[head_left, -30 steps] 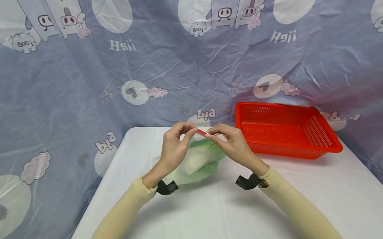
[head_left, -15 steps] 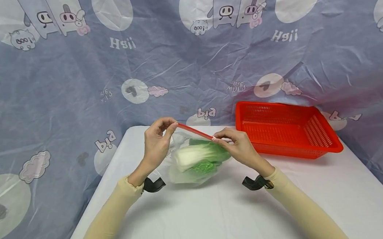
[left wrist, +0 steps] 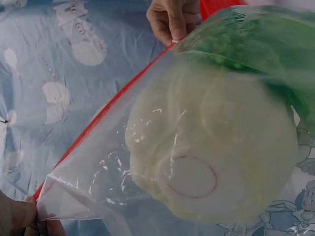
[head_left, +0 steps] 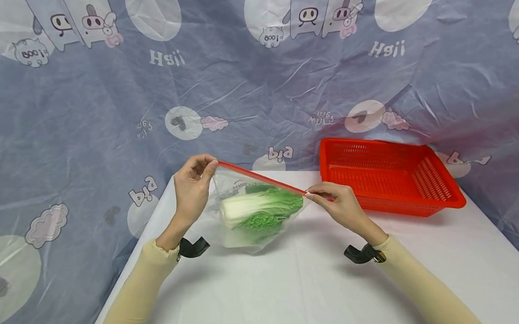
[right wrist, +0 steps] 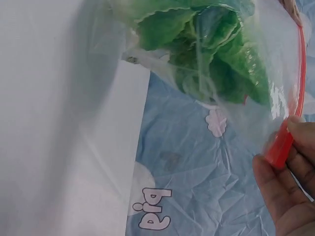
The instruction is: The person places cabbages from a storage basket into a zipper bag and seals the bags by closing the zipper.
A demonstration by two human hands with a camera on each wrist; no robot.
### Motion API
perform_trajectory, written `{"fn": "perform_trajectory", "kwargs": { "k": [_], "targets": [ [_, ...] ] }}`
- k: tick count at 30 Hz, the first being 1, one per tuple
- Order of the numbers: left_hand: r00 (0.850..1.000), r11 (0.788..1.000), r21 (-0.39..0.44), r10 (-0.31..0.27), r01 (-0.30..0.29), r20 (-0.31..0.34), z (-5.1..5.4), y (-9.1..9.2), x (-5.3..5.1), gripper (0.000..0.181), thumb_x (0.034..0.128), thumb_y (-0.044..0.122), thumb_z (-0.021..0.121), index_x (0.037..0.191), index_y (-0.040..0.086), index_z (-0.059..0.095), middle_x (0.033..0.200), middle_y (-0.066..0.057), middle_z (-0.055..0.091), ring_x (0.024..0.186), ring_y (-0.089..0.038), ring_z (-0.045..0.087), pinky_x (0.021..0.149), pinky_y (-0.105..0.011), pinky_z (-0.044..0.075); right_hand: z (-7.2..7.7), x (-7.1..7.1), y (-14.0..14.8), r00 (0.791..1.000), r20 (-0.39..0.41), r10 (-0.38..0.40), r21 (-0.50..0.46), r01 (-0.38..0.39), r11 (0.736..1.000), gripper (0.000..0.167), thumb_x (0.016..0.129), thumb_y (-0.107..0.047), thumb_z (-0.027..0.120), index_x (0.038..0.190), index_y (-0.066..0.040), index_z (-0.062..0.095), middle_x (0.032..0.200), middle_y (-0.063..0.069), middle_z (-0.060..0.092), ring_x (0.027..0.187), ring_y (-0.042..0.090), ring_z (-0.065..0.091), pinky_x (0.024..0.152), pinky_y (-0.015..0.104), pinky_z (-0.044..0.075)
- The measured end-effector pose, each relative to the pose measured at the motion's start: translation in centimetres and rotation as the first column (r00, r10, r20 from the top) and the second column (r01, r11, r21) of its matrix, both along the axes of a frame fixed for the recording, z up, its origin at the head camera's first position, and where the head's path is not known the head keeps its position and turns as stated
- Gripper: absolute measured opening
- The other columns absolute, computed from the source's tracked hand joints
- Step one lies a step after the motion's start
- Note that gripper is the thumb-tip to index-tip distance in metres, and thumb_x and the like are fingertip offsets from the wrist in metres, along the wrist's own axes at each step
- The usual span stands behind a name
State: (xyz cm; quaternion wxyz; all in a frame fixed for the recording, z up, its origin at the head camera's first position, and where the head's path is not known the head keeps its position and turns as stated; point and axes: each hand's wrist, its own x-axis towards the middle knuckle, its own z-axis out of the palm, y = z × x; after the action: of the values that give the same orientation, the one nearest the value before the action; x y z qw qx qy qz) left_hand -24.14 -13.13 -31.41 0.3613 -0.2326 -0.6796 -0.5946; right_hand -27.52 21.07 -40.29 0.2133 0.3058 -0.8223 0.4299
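A clear zip bag (head_left: pixel 255 249) with a red zip strip (head_left: pixel 260 177) holds a napa cabbage (head_left: pixel 262 209), its pale base to the left and green leaves to the right. My left hand (head_left: pixel 190 191) pinches the strip's left end, higher than the other end. At the right end, my right hand (head_left: pixel 342 206) pinches the corner between thumb and fingers; a small white piece (left wrist: pixel 175 41) shows at its fingertips in the left wrist view. The strip is stretched straight between both hands. In the right wrist view the red strip end (right wrist: pixel 279 150) lies between the right thumb and fingers.
A red perforated plastic basket (head_left: pixel 389 174) stands at the back right of the white table (head_left: pixel 267 295), just beyond my right hand. A blue-grey printed cloth (head_left: pixel 246 83) hangs behind and at the sides.
My hands have moved apart, the left one up and leftward, the right one rightward and down. More of the red strip shows between them, and the bag has spread out with the cabbage in plainer view.
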Motion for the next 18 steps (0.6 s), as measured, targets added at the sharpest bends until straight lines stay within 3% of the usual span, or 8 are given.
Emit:
{"fn": "perform_trajectory", "kwargs": {
  "k": [4,7,10,12,14,16,18],
  "targets": [
    [1.0,1.0,0.015,0.015,-0.015,0.008,-0.2,-0.6,0.0,0.009,0.0872,-0.008,0.064,0.092,-0.015,0.062,0.077,-0.026,0.057,0.067,-0.024,0.053,0.065,-0.015,0.046,-0.3,0.5,0.3,0.999,0.037,-0.022,-0.039,0.023,0.999,0.015,0.083,-0.01,0.075,0.098,-0.012,0.075,0.09,0.002,0.073,0.078,0.008,0.067,0.07,0.017,0.055],
    [1.0,0.999,0.018,0.028,-0.028,0.014,-0.3,-0.8,0.1,0.009,0.0869,-0.008,0.064,0.092,-0.015,0.062,0.076,-0.027,0.057,0.066,-0.025,0.053,0.064,-0.015,0.046,0.2,1.4,0.1,0.997,0.073,-0.012,-0.075,0.018,0.997,0.014,0.084,-0.004,0.073,0.098,-0.005,0.074,0.085,0.01,0.072,0.072,0.018,0.068,0.067,0.02,0.056],
    [0.999,1.0,-0.009,0.014,-0.014,0.03,-0.3,-0.8,0.4,0.009,0.0868,-0.007,0.064,0.092,-0.015,0.062,0.077,-0.027,0.058,0.067,-0.025,0.054,0.066,-0.016,0.047,0.7,2.0,-0.1,0.984,0.173,0.03,-0.135,-0.007,0.991,0.013,0.087,-0.002,0.069,0.099,0.002,0.07,0.081,0.019,0.07,0.07,0.027,0.069,0.068,0.022,0.057],
    [0.999,0.999,-0.037,0.011,-0.009,0.043,-0.3,-0.8,0.5,0.011,0.0865,-0.006,0.065,0.092,-0.014,0.062,0.079,-0.027,0.059,0.069,-0.023,0.056,0.069,-0.017,0.048,0.6,1.9,-0.2,0.961,0.265,0.081,-0.201,-0.027,0.979,0.014,0.089,-0.003,0.067,0.101,0.005,0.067,0.082,0.023,0.069,0.073,0.029,0.07,0.071,0.025,0.058],
    [0.998,0.998,-0.06,0.004,0.0,0.064,-0.3,-1.1,0.5,0.012,0.086,-0.005,0.067,0.093,-0.013,0.063,0.082,-0.026,0.062,0.072,-0.02,0.059,0.07,-0.017,0.049,0.1,1.4,-0.1,0.925,0.353,0.142,-0.276,-0.042,0.96,0.017,0.09,-0.004,0.065,0.103,0.008,0.064,0.086,0.027,0.068,0.076,0.027,0.072,0.075,0.029,0.059],
    [0.995,0.997,-0.076,-0.001,0.008,0.095,-0.3,-1.6,0.3,0.014,0.0854,-0.004,0.068,0.096,-0.012,0.064,0.085,-0.024,0.064,0.073,-0.016,0.06,0.07,-0.017,0.049,-0.5,0.8,-0.1,0.895,0.401,0.194,-0.337,-0.053,0.94,0.02,0.091,-0.005,0.065,0.103,0.01,0.062,0.089,0.027,0.067,0.078,0.024,0.072,0.076,0.032,0.058],
    [0.989,0.996,-0.091,-0.01,0.023,0.146,-0.5,-2.4,-0.2,0.016,0.0851,-0.001,0.07,0.099,-0.009,0.067,0.087,-0.02,0.067,0.075,-0.013,0.062,0.07,-0.017,0.05,-0.8,0.2,-0.1,0.881,0.421,0.217,-0.359,-0.057,0.931,0.023,0.09,-0.008,0.067,0.104,0.01,0.062,0.092,0.025,0.067,0.079,0.019,0.072,0.077,0.033,0.058]
  ]
}}
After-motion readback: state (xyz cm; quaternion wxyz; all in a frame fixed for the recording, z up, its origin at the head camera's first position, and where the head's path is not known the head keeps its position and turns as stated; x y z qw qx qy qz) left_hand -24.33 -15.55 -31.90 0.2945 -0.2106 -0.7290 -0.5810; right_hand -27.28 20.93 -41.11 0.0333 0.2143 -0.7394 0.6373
